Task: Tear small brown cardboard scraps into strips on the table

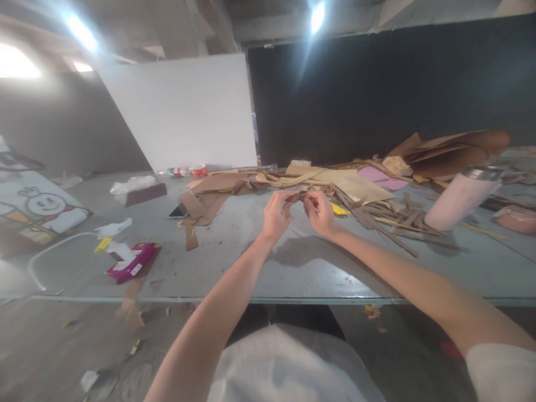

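Note:
Over the middle of the grey table [234,268], both hands meet at a small brown strip [300,196], which looks like twisted paper or cardboard. My left hand [277,212] pinches its left part between closed fingers. On the other end, my right hand [320,213] is closed as well. The strip's exact shape is blurred and partly hidden by the fingers. Just right of my right hand lies a yellow object [339,209], its kind unclear. Many thin brown strips [389,220] are heaped farther right.
A pink bottle [456,198] with a metal lid stands at right. Brown sheets [218,192] and a phone [179,210] lie left of my hands. A magenta packet [132,262] and a tissue box [144,194] are farther left. Rolled brown paper [456,153] rests at back right.

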Demonstrator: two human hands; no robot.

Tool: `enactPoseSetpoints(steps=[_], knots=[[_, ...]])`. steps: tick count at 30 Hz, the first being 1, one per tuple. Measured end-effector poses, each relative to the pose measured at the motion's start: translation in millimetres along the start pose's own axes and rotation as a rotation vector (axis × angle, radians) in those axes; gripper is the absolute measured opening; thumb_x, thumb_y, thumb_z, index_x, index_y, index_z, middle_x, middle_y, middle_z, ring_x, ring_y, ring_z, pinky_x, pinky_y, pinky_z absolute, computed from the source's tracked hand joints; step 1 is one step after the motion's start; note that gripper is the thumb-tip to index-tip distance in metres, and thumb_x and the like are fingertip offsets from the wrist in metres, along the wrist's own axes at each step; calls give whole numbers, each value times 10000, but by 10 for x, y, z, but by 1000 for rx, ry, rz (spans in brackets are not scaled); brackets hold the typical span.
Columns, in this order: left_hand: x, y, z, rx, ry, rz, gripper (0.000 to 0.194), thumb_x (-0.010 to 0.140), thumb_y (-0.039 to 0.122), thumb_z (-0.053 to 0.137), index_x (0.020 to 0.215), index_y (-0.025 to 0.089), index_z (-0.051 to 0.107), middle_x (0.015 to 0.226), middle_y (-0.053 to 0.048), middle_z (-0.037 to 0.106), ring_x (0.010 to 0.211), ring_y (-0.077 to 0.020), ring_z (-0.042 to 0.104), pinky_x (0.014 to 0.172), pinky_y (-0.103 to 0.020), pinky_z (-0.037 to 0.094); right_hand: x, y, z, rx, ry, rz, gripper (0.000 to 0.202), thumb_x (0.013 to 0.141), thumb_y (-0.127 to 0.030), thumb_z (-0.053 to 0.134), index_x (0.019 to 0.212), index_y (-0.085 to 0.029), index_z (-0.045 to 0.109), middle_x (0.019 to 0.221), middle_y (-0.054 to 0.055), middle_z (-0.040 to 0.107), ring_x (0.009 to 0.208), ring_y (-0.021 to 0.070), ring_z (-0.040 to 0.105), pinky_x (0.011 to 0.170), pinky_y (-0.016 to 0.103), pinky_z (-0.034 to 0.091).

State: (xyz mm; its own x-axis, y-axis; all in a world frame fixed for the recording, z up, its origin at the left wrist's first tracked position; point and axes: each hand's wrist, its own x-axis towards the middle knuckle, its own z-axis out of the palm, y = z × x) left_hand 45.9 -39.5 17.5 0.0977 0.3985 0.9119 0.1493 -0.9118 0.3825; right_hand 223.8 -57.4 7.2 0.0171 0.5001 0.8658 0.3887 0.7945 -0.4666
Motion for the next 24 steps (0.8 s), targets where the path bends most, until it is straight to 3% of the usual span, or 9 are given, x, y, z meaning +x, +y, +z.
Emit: enactPoseSetpoints(steps=[6, 10, 18, 21, 24], knots=[[35, 51, 5, 28, 41, 90, 249, 1086, 157, 565, 1235, 289, 713, 1190, -54, 802, 1175, -188, 765, 1055, -392, 644, -6, 13, 17, 50, 6, 0, 365, 1133, -625, 497, 1079, -269, 554, 735, -35, 609, 537, 137, 555, 538, 276, 459], [70, 76, -14, 40, 61, 177, 257, 1110, 162, 534, 1235, 296, 714, 1193, -56, 808, 1191, -183, 761, 1066, -394, 641, -9, 39, 25, 80, 4, -40, 311, 1148, -581, 496, 1111, -276, 543, 715, -53, 592, 538, 138, 587, 564, 283, 484], [151, 22, -180, 128, -123, 304, 321, 1154, 243, 469, 1377, 296, 694, 1322, -93, 777, 1308, -186, 722, 1144, -402, 617, -10, 143, 1, 110, -9, -136, 279, 1146, -556, 522, 1097, -281, 525, 905, 0, 671, 649, 144, 683, 658, 322, 593], [201, 53, -210, 170, -83, 386, 316, 1151, 220, 472, 1395, 291, 659, 1336, -96, 777, 1338, -200, 701, 1141, -436, 613, 0, 130, -9, 92, -2, -154, 267, 1144, -539, 532, 1107, -275, 520, 1005, 40, 711, 672, 143, 699, 651, 321, 607], [239, 117, -223, 253, -16, 422, 285, 1143, 199, 490, 1378, 261, 641, 1371, -118, 759, 1354, -221, 678, 1130, -473, 603, 8, 83, -13, 51, 20, -182, 226, 1149, -495, 539, 1103, -274, 537, 975, 50, 732, 776, 170, 734, 721, 335, 633]])
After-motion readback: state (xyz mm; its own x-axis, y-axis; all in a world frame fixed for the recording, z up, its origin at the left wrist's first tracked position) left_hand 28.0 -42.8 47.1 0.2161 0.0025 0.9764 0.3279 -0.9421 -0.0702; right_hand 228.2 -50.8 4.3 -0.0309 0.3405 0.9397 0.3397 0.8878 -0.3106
